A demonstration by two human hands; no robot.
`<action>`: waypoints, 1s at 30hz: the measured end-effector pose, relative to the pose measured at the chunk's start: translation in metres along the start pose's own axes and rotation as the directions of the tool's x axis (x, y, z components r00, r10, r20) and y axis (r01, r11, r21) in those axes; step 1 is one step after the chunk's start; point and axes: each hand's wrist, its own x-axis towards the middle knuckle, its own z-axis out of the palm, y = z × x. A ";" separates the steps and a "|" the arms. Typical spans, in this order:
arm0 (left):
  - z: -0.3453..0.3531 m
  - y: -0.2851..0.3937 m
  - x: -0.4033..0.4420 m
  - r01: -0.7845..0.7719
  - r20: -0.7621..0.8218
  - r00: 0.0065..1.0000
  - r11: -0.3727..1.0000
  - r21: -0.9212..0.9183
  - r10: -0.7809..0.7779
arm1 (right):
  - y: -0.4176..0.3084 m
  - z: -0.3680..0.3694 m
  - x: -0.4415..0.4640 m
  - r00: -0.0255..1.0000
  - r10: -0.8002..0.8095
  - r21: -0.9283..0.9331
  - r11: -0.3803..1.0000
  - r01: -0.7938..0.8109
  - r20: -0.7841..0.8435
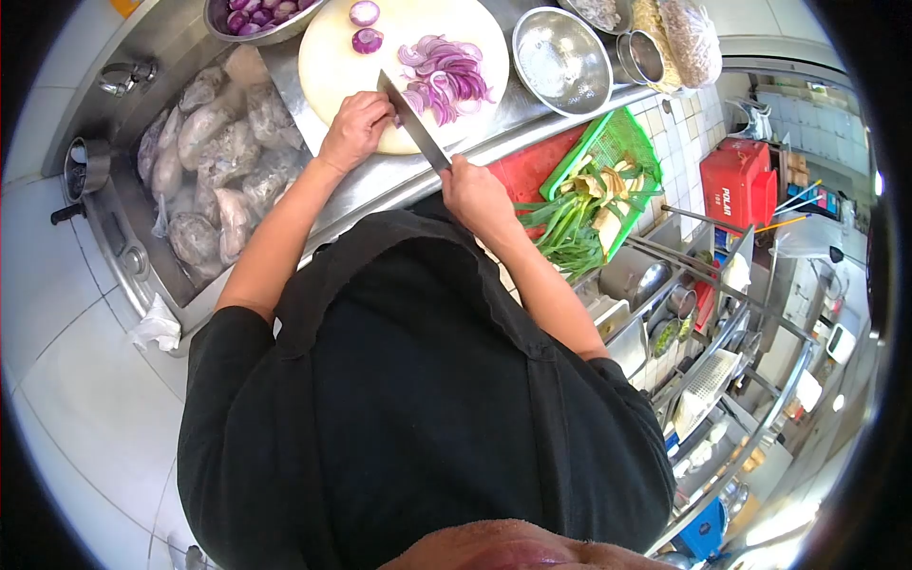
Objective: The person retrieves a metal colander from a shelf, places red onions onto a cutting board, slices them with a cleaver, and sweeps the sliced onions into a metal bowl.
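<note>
My right hand [478, 198] is closed round the handle of a kitchen knife [416, 128], whose blade slants across the round cutting board [323, 57]. Against the blade's left side, the bent fingers of my left hand [357, 133] press on a red onion piece [398, 120], mostly hidden by fingers and blade. Thin red onion slices [452, 71] lie in a loose pile right of the knife. Two cut red onions, one [365, 13] behind the other [367, 40], rest at the board's far side.
A metal bowl of peeled red onions [261, 23] stands at the back left. Bagged food [228, 147] fills the sink [142, 214] on the left. Right of the board are a metal bowl [562, 62] and a green basket [627, 133] with leafy green stalks [579, 214].
</note>
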 end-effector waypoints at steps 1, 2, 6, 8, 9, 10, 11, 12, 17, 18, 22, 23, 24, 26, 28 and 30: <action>0.000 0.000 -0.001 0.002 0.002 1.000 1.000 0.002 -0.002 | 0.002 0.003 0.003 1.000 -0.001 -0.010 1.000 0.001 0.005; 0.000 -0.001 0.000 0.003 0.003 1.000 1.000 0.007 -0.003 | 0.002 0.004 0.008 1.000 -0.006 -0.020 1.000 0.006 0.009; 0.001 -0.001 0.002 -0.011 -0.019 1.000 1.000 0.018 0.011 | -0.011 -0.027 0.001 0.999 0.026 0.019 0.999 -0.027 0.047; 0.003 -0.002 -0.001 -0.005 -0.042 0.999 1.000 0.005 0.005 | -0.011 -0.034 -0.007 0.996 0.061 0.030 0.998 -0.063 0.068; 0.004 -0.002 -0.003 0.002 -0.048 0.999 1.000 0.002 -0.002 | -0.011 -0.034 -0.010 0.994 0.080 0.036 0.996 -0.083 0.078; 0.005 -0.002 -0.004 0.005 -0.053 0.999 1.000 -0.001 -0.005 | -0.012 -0.033 -0.012 0.992 0.093 0.031 0.995 -0.096 0.089; 0.006 -0.003 -0.004 0.005 -0.059 0.998 1.000 -0.003 -0.005 | -0.013 -0.032 -0.013 0.990 0.105 0.026 0.994 -0.108 0.097; 0.005 -0.003 -0.002 0.005 -0.050 0.999 1.000 0.004 -0.005 | -0.014 -0.030 -0.012 0.987 0.118 0.022 0.992 -0.121 0.105; 0.000 0.005 0.001 0.004 -0.016 1.000 0.999 0.039 -0.003 | 0.006 0.011 0.008 0.999 0.015 0.008 1.000 -0.016 0.029; 0.000 0.003 0.002 -0.001 -0.031 1.000 0.999 0.047 0.003 | 0.003 0.008 0.013 1.000 -0.007 -0.008 1.000 0.007 0.024; -0.003 0.005 0.006 0.040 0.018 0.999 0.999 0.028 -0.041 | 0.001 -0.017 0.018 0.997 0.044 0.042 0.998 -0.046 0.058; -0.006 0.007 0.007 0.070 0.053 0.996 0.997 0.014 -0.070 | 0.000 -0.019 0.014 0.998 0.041 0.050 0.998 -0.043 0.041; -0.013 0.020 0.017 0.070 -0.027 0.997 0.997 0.032 -0.069 | -0.001 -0.021 0.011 0.999 0.040 0.058 0.997 -0.041 0.021; -0.028 0.063 0.051 0.073 -0.180 0.982 0.995 0.064 -0.061 | -0.001 -0.014 0.007 0.999 -0.002 0.073 0.997 -0.002 0.054; -0.020 0.076 0.081 0.117 -0.006 0.993 0.973 0.199 -0.119 | -0.003 -0.002 0.002 0.996 -0.018 0.083 0.996 0.011 0.082; 0.002 0.068 0.097 0.174 0.308 0.890 0.875 0.451 -0.336 | -0.004 0.008 0.000 0.995 -0.008 0.084 0.996 0.000 0.097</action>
